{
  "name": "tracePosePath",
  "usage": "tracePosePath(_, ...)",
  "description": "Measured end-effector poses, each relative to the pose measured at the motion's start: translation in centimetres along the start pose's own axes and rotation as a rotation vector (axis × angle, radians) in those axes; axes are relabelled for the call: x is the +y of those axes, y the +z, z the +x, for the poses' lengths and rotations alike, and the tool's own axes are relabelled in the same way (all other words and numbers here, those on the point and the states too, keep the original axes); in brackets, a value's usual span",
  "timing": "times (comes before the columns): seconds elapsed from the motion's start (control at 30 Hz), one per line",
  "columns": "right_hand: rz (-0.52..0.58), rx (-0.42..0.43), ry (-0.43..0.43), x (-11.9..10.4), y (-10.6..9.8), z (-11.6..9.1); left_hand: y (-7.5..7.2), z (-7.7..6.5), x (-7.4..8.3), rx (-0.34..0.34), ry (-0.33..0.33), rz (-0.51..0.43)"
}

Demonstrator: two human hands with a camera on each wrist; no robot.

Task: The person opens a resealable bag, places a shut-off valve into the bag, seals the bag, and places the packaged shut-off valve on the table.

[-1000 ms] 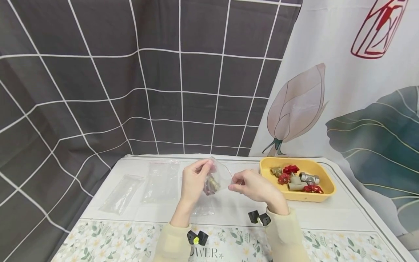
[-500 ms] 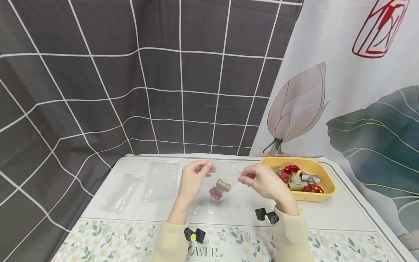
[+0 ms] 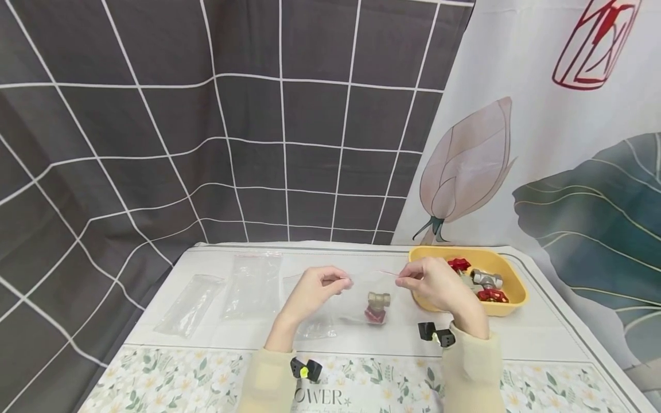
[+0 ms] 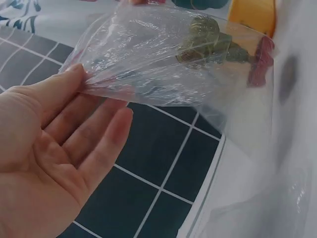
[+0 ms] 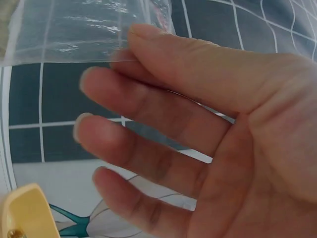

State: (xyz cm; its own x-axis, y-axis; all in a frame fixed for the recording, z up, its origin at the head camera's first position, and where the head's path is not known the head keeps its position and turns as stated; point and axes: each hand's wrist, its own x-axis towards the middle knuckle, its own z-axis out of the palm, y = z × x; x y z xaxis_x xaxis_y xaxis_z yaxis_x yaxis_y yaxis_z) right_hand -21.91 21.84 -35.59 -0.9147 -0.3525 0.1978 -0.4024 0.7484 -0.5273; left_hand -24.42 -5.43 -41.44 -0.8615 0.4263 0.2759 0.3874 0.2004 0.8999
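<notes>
A clear zip bag [image 3: 356,301] is stretched between the two hands, above the table. Inside it, at the bottom, lies a brass valve [image 3: 379,300] with a red handwheel. The left wrist view shows the valve [image 4: 210,43] through the wrinkled plastic. My left hand [image 3: 310,295] pinches one top corner between thumb and index finger, with the other fingers loosely bent. At the opposite top corner, by the red zip line, my right hand [image 3: 439,284] pinches the plastic. In the right wrist view, the remaining fingers of the right hand [image 5: 198,134] are spread away from the bag.
At the right stands a yellow tray [image 3: 508,310] with several red-handled valves, partly hidden by the right hand. Flat clear bags [image 3: 253,287] lie left of the hands, beside another folded clear bag [image 3: 191,307]. One more bag [image 3: 316,328] lies below the left hand.
Both hands have moved apart, the right one further right, in front of the tray. The bag has swung right and opened out flat, with the valve now hanging nearer the right hand.
</notes>
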Motion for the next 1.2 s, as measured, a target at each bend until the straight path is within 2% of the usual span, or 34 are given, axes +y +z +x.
tracePosePath(0.1, 0.0, -0.049, 0.036, 0.3, 0.0, 0.1, 0.2, 0.0, -0.3, -0.018, -0.002, 0.079)
tracePosePath(0.23, -0.018, -0.104, 0.075, 0.4, 0.1, 0.2, 0.4, 0.1, -0.8, -0.045, -0.022, 0.129)
tracePosePath(0.43, -0.026, -0.106, 0.08, 0.5, 0.1, 0.2, 0.5, 0.0, -0.8, -0.032, -0.048, 0.135)
tracePosePath(0.77, -0.014, -0.123, 0.092, 0.6, 0.2, 0.0, 0.3, -0.2, -0.6, 0.006, -0.041, 0.192)
tracePosePath(0.9, -0.044, -0.125, 0.067, 0.2, 0.3, 0.0, 0.4, -0.1, -0.7, 0.022, -0.019, 0.206)
tracePosePath(1.2, -0.074, -0.067, -0.084, -2.3, 2.4, 1.5, 0.6, 0.0, -1.0, 0.051, 0.004, 0.209)
